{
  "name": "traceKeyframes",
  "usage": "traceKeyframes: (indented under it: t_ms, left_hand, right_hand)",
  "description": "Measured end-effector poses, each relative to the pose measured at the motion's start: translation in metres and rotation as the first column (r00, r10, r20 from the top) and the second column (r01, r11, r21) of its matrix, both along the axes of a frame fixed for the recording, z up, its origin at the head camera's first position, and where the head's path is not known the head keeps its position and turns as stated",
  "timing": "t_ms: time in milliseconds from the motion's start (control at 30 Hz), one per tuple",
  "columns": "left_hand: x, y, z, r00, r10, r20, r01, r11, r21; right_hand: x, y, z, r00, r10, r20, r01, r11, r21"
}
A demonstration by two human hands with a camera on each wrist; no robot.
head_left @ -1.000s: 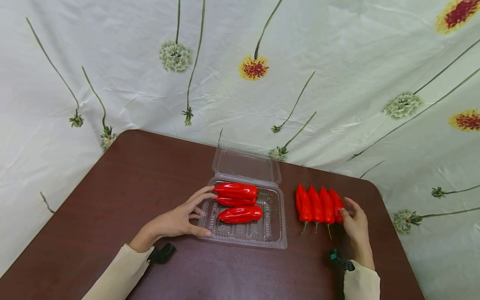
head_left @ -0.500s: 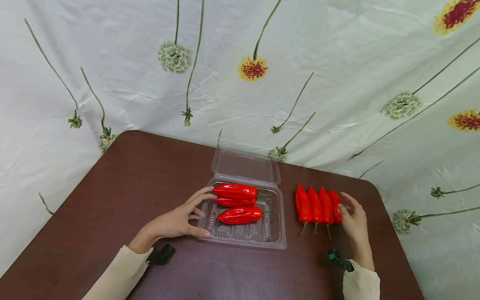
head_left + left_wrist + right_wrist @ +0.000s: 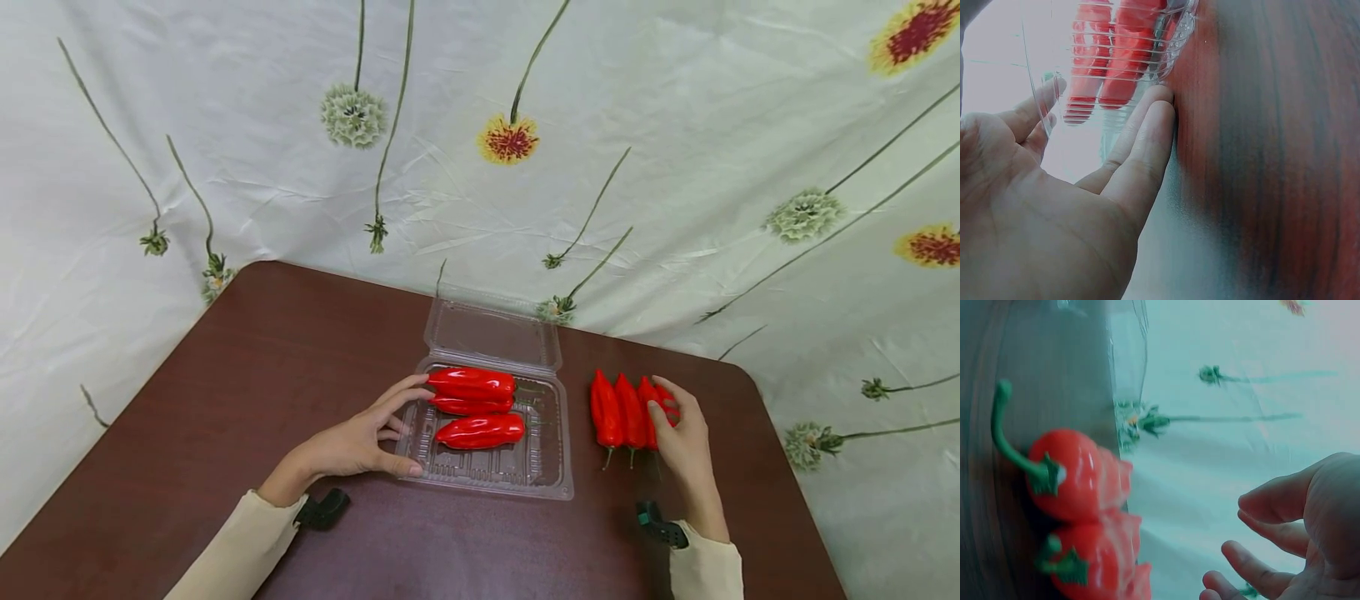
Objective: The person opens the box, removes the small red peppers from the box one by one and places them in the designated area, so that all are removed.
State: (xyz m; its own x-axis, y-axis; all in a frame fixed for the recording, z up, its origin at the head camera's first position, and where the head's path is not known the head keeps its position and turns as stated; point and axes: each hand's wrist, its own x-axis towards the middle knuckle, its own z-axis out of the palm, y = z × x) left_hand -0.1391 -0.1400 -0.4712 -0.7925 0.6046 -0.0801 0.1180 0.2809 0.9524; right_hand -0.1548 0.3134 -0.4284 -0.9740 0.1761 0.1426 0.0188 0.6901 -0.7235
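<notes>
Left hand: the left hand (image 3: 358, 442) lay flat against the near-left corner of the clear clamshell tray (image 3: 551, 479), fingers straight and touching its wall, gripping nothing; the left wrist view showed the fingertips (image 3: 1159, 103) pressed between the tray wall and the table (image 3: 247, 367).
Right hand: the right hand (image 3: 678, 437) was over the right end of the loose row of peppers (image 3: 618, 410), fingers bent above the outermost pepper. Whether it had closed on that pepper could not be told; the right wrist view showed the fingers (image 3: 1272, 500) spread and apart from the peppers seen there.
Tray contents: three red peppers (image 3: 480, 430) lay lengthwise in the tray, lid (image 3: 491, 333) hinged open behind.
Loose stock: four peppers stood side by side on the table, right of the tray, stems towards the person.
Risk, grip: a glossy skin judged likely to slip from a light pinch.
Risk, neighbours: the peppers touched; lifting one could roll the next.
Risk, tray: a light tray could slide if the bracing hand lifted.
</notes>
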Motion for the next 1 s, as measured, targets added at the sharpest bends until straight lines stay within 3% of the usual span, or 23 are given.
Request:
traceKeyframes:
  t_ms: [300,633,1000]
  left_hand:
    - [-0.001,0.000,0.000,1.000,-0.012,-0.019,0.012,1.000,0.012]
    - [-0.001,0.002,0.001,1.000,-0.017,-0.008,0.018,1.000,0.020]
    - [0.000,0.001,0.000,1.000,-0.017,-0.008,0.017,0.999,0.030]
  right_hand:
    - [0.002,-0.024,0.001,0.976,0.141,-0.167,-0.130,0.989,0.072]
    - [0.007,-0.057,0.007,0.943,0.284,-0.176,-0.285,0.958,0.022]
    - [0.015,-0.098,0.005,0.886,0.438,-0.153,-0.449,0.892,-0.050]
